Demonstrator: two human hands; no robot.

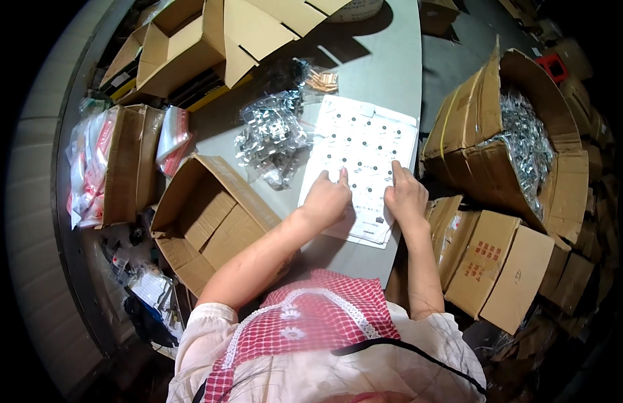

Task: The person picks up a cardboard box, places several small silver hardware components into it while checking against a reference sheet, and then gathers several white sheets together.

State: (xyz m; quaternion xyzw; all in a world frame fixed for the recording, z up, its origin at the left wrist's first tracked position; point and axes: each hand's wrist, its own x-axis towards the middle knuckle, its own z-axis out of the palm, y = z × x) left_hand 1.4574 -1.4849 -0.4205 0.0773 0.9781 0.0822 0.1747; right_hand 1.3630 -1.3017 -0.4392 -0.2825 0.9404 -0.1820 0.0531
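A white sheet [362, 144] printed with rows of small pictures and dark dots lies on the grey table, on top of other white sheets or a flat board. My left hand [328, 199] rests on its lower left part, one fingertip on the paper, the other fingers curled. At the sheet's right edge is my right hand [407, 195], index finger stretched forward onto the paper and thumb apart from it. Nothing shows in either hand. Left of the sheet lies a heap of clear bags of shiny metal parts [271, 134]. A small bag of copper-coloured pieces [321, 80] sits beyond it.
An open cardboard box [214, 221] stands by my left forearm. Farther left is a box with plastic bags [93, 168]. Open cartons [180, 47] stand at the far left. To the right, a large carton [462, 114] holds many bagged metal parts; cardboard boxes [483, 262] stand below it.
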